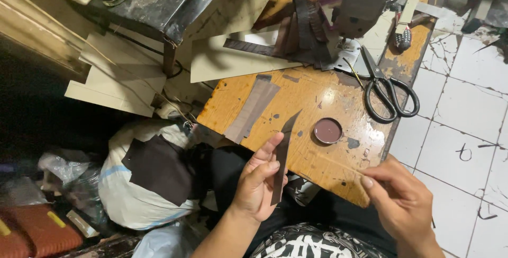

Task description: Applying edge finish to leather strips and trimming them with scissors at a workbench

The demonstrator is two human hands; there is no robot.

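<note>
My left hand (pixel 257 184) holds a long, narrow dark brown leather strip (pixel 282 152) upright between thumb and fingers, its pointed tip reaching over the near edge of the wooden table (pixel 317 157). My right hand (pixel 400 201) hovers to the right, just off the table's corner, fingers pinched together; I cannot tell whether anything small is in them. A small round tin of dark reddish-brown paste (pixel 328 130) sits on the table between the two hands. Two flat grey-brown strips (pixel 253 107) lie side by side on the wood to the left.
Large black-handled scissors (pixel 389 91) lie at the table's right edge. A sewing machine (pixel 360 4) with a heap of dark strips (pixel 301 22) stands at the back. A stuffed white sack (pixel 137 178) with a dark leather patch sits lower left. White tiled floor (pixel 465 110) on the right.
</note>
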